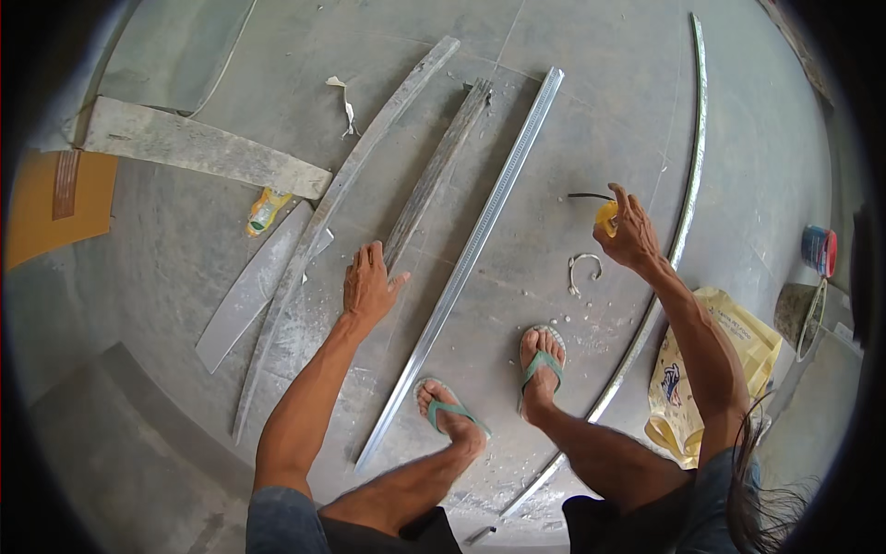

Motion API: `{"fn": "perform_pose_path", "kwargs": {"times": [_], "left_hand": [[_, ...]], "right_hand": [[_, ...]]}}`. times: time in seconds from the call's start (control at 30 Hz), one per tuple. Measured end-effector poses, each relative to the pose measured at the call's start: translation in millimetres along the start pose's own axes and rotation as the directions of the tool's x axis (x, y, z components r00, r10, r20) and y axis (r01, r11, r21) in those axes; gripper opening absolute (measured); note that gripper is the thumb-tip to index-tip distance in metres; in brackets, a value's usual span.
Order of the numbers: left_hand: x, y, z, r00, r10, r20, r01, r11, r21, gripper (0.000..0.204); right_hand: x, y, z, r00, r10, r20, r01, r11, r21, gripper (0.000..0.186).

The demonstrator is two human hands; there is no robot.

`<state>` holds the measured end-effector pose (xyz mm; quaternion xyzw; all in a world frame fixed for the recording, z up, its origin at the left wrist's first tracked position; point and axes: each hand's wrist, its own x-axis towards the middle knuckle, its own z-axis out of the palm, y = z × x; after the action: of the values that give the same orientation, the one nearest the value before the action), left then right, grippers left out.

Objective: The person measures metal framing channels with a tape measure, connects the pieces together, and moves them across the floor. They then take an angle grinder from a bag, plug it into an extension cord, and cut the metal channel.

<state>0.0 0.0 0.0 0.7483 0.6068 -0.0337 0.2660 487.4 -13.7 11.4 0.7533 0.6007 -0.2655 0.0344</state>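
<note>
My right hand [631, 233] is wrapped round a yellow tape measure [606, 218], held over the floor right of the metal channel. A thin dark strip [589, 195] sticks out leftward beside it. My left hand [368, 288] hangs empty, its thumb spread from the fingers, at the near end of a weathered grey strip [441, 166]. Whether it touches that strip I cannot tell. Between my hands a shiny slotted metal channel [480, 222] lies slantwise on the floor. Left of my left hand lies a long grey bar [346, 180].
A long thin metal strip [688, 198] runs down the right, near a yellow bag [738, 337] and a small tub [818, 249]. At left lie a wide board [203, 145], a yellow-labelled bottle [268, 210], a grey offcut [249, 295] and cardboard [46, 208]. Debris surrounds my sandalled feet.
</note>
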Motion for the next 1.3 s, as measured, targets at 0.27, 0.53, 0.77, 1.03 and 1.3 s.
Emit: {"fn": "perform_pose_path", "kwargs": {"times": [0.27,0.53,0.77,1.03,1.3], "left_hand": [[21,-37,15,0.996,0.092,0.019,-0.085,0.970,-0.228,0.051],[17,-34,-54,0.938,0.125,0.322,0.157,0.676,-0.720,0.032],[-13,-23,-77,0.906,0.206,0.371,0.217,0.526,-0.822,0.052],[-17,-26,-77,0.928,0.176,0.330,0.185,0.552,-0.813,0.064],[-13,-22,-73,0.918,0.163,0.362,0.217,0.558,-0.801,0.068]], "right_hand": [[71,-51,-51,0.984,-0.054,0.173,0.092,0.971,-0.221,0.072],[125,-133,-147,0.830,-0.557,-0.032,0.539,0.785,0.307,0.070],[155,-168,-147,0.768,-0.638,0.047,0.508,0.653,0.561,0.087],[155,-185,-139,0.745,-0.649,-0.155,0.567,0.492,0.661,0.045],[144,-184,-143,0.795,-0.591,-0.134,0.543,0.595,0.593,0.042]]}}
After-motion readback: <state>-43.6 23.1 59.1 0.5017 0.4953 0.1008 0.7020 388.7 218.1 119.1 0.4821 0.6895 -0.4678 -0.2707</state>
